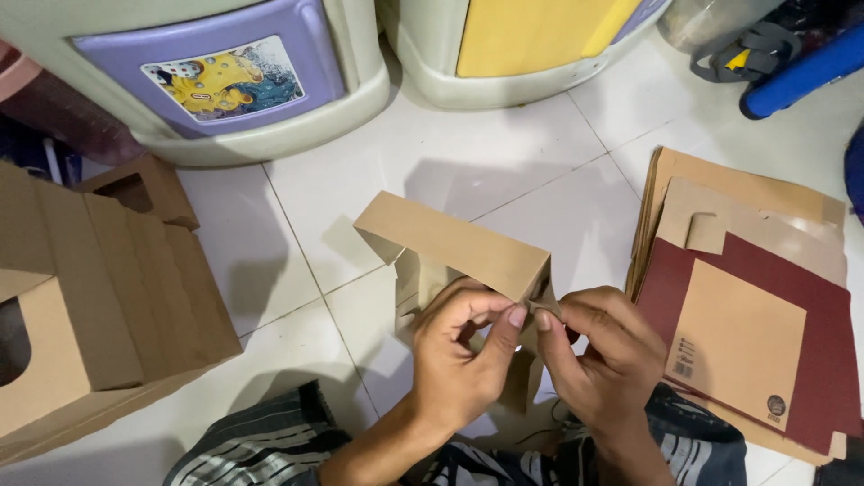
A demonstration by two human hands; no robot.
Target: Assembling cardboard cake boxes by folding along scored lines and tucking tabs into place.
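Head view: both hands' fingers pinch a plain brown, half-folded cardboard box at its corner

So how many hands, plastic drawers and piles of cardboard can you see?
Hands: 2, left hand and right hand, both pinching the box
Plastic drawers: 2, purple and yellow
Cardboard piles: 2, folded boxes and flat sheets
Total: 6
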